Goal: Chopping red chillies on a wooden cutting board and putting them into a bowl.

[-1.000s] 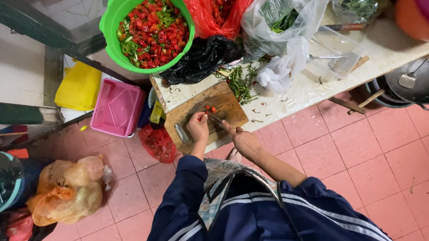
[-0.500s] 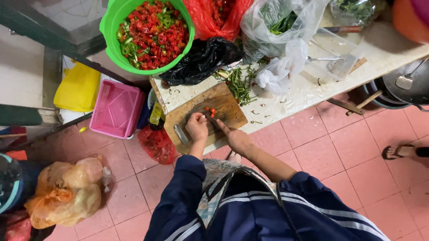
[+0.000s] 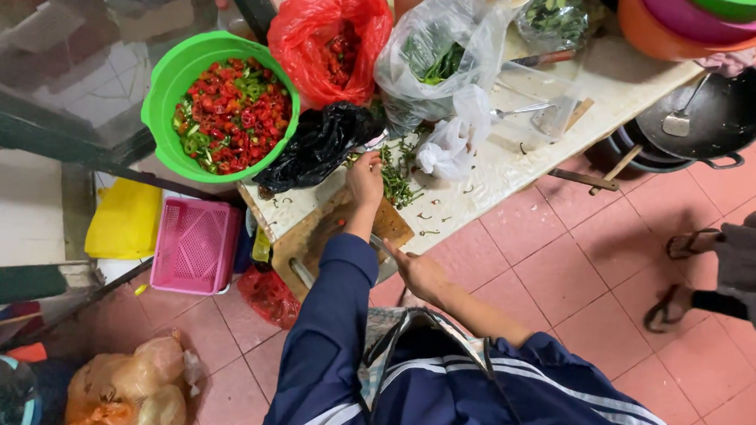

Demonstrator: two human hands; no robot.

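A pink tiled floor [image 3: 565, 265] fills the lower right of the frame; a pale, littered surface [image 3: 519, 159] runs diagonally from the centre to the upper right. On it stand one green bowl [image 3: 165, 81] of chopped red and green chillies at upper left, one red bag [image 3: 331, 38], one black bag [image 3: 317, 145] and two clear bags [image 3: 442, 61] of greens along the top. One wooden board [image 3: 325, 236] lies at the surface's near edge, centre frame. One dark wok [image 3: 719, 114] sits at upper right under stacked basins [image 3: 689, 26]. One pink basket [image 3: 195, 244] and one yellow box [image 3: 126, 221] stand on the floor at left.

The left hand [image 3: 365, 179] reaches past the board, fingers curled down onto a pile of green stems [image 3: 397, 181] that lies just right of it; whether it grips any I cannot tell. The right hand [image 3: 422, 275] hangs off the board's right edge, fingers spread, holding nothing visible. Another person's sandalled feet [image 3: 681, 276] stand at right.
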